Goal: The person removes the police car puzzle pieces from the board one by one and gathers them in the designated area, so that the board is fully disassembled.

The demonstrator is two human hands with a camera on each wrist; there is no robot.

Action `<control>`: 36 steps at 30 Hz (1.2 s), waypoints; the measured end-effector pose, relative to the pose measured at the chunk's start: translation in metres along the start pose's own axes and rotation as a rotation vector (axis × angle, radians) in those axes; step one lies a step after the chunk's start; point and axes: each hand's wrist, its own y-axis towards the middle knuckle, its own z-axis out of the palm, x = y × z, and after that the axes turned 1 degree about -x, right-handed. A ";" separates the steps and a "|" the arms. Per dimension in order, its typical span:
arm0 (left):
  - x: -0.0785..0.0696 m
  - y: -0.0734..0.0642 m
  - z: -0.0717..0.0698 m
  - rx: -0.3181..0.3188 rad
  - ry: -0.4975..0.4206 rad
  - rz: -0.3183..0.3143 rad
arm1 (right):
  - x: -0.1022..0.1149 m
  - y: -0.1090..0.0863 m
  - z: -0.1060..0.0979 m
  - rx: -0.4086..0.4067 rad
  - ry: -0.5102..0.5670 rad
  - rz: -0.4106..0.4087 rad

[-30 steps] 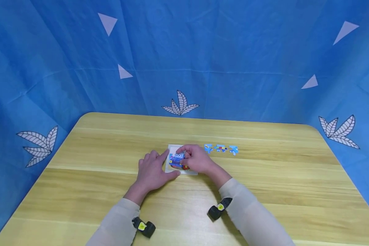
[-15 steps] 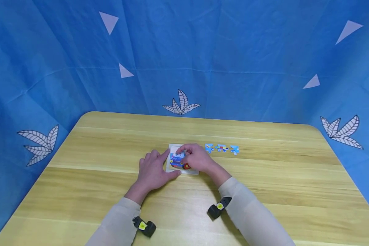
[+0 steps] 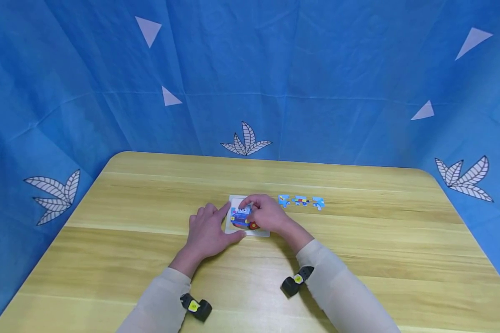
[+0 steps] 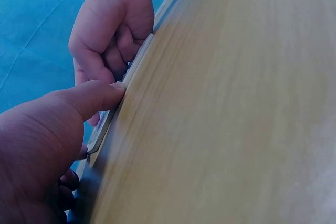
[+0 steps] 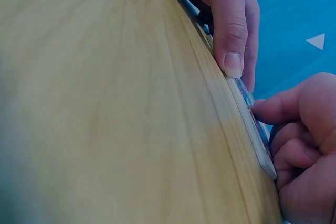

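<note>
A small jigsaw puzzle of a blue truck (image 3: 239, 217) lies in a white-edged tray (image 3: 258, 233) near the middle of the table. My left hand (image 3: 206, 233) spans the tray's left side, with the straight thumb on its near edge and the index finger at its far left. Over the right part of the picture, my right hand (image 3: 268, 215) pinches a puzzle piece (image 3: 243, 209) showing the truck's eyes, index finger arched and thumb low on the picture. In the right wrist view, that hand's other fingers (image 5: 296, 150) are curled under beside the tray.
Three loose jigsaw pieces, a left one (image 3: 283, 200), a middle one (image 3: 301, 200) and a right one (image 3: 318, 202), lie in a row right of the tray. A blue curtain (image 3: 250, 69) hangs behind the wooden table (image 3: 379, 231).
The right thumb has shifted slightly up the picture, uncovering more of the truck's red wheel. The left hand and the loose pieces stay in place; the head view drifts a little.
</note>
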 end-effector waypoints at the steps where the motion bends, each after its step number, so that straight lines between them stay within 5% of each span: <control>1: 0.000 0.000 0.000 0.000 -0.001 0.000 | 0.000 0.000 0.000 -0.002 0.003 -0.001; 36: -0.001 -0.001 -0.001 -0.009 -0.004 0.000 | -0.005 -0.001 -0.001 -0.002 0.168 -0.008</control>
